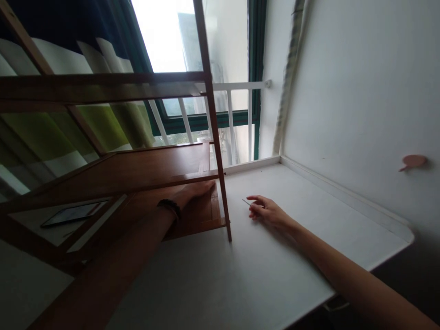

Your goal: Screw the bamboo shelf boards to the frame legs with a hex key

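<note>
A brown wooden shelf rack (165, 165) stands tilted in view on the white tabletop (199, 275). My left hand (197, 189), with a dark bracelet at the wrist, reaches between two of its boards. Its fingers stretch towards the inside of the right-hand post (220, 192); their tips are dim and partly hidden. Just right of that post, my right hand (266, 211) is above the tabletop. Thumb and fingers pinch a thin, light metal rod (246, 201), its end pointing at the rack. A small dark bolt-like spot (224, 173) shows on the post.
A phone or tablet (74, 214) lies at the rack's lower left. Behind are a white railing (237, 85), a green-framed window (254, 46) and curtains (120, 123). The tabletop has a raised rim (343, 195) along the wall, where a pink hook (413, 161) is fixed.
</note>
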The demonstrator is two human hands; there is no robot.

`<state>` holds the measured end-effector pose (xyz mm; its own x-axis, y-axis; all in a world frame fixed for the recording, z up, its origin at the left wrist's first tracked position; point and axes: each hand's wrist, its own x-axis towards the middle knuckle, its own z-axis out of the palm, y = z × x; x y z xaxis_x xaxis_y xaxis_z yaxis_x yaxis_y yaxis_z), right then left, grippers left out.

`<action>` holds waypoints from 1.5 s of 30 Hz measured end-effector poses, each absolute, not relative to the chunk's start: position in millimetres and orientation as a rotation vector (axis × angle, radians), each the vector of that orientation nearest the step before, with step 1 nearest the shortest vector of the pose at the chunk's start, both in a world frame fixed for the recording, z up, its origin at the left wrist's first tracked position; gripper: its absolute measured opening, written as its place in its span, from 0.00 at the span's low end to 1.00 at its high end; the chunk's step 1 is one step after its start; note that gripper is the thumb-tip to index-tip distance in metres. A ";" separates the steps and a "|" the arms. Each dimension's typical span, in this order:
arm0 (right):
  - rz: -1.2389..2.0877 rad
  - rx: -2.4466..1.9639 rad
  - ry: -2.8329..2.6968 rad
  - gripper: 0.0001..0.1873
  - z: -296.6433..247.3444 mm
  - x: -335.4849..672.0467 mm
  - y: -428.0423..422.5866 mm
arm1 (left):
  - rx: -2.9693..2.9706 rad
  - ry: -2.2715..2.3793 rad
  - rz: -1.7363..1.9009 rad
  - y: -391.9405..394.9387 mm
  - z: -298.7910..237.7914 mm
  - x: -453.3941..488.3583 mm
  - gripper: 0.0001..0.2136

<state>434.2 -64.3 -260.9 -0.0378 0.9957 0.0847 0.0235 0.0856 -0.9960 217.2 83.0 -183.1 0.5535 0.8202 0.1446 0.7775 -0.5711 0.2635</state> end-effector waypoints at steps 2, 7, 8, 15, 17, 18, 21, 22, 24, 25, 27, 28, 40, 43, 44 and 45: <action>1.074 -1.152 -1.046 0.08 -265.4 432.3 -33.8 | 2.610 1.348 0.387 89.0 -183.7 223.1 0.18; 0.954 -1.091 -0.883 0.08 -272.8 422.2 25.8 | 2.611 1.349 0.386 99.6 -179.5 236.3 0.15; 0.939 -1.070 -0.862 0.09 -273.8 420.3 33.5 | 2.614 1.346 0.380 101.1 -177.7 238.6 0.15; 0.964 -0.969 -0.886 0.13 -275.7 413.9 61.9 | 2.620 1.313 0.348 107.1 -170.6 248.2 0.16; 1.004 -0.967 -0.934 0.12 -274.9 413.7 66.2 | 2.608 1.301 0.351 109.3 -172.0 247.1 0.17; 1.024 -0.962 -0.945 0.11 -274.3 414.0 68.3 | 2.603 1.293 0.345 110.9 -172.5 245.7 0.17; 1.080 -0.915 -0.871 0.11 -271.9 417.6 75.5 | 2.514 1.264 0.318 117.2 -171.0 239.4 0.18; 1.098 -0.891 -0.822 0.10 -271.2 419.6 78.1 | 2.451 1.256 0.313 119.2 -169.2 237.0 0.18; 1.129 -0.840 -0.736 0.09 -270.1 423.6 82.6 | 2.322 1.258 0.316 122.4 -164.6 233.3 0.18; 1.144 -0.818 -0.710 0.08 -269.5 425.2 84.1 | 2.278 1.265 0.316 123.7 -162.3 232.1 0.18; 1.193 -0.785 -0.707 0.08 -268.0 426.7 84.8 | 2.264 1.260 0.279 126.4 -159.1 231.0 0.17; 1.225 -0.775 -0.724 0.08 -266.9 426.3 84.3 | 2.277 1.237 0.246 128.2 -158.5 230.8 0.17; 1.215 -0.795 -0.922 0.15 -258.1 419.7 85.1 | 2.464 1.094 0.269 139.0 -172.7 234.2 0.16; 1.131 -0.853 -1.029 0.16 -255.1 420.8 84.8 | 2.537 1.131 0.303 133.9 -172.7 237.1 0.14; 1.105 -0.870 -1.056 0.16 -254.1 420.8 84.5 | 2.544 1.141 0.314 132.6 -172.7 237.3 0.14; 1.081 -0.884 -1.077 0.16 -253.4 420.7 84.2 | 2.541 1.148 0.325 131.6 -173.0 237.3 0.14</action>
<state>420.7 84.2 -253.4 0.1075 0.9665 0.2331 -0.2367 0.2526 -0.9382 237.3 131.6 -173.0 0.6486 0.7580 0.0695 0.6819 -0.6192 0.3893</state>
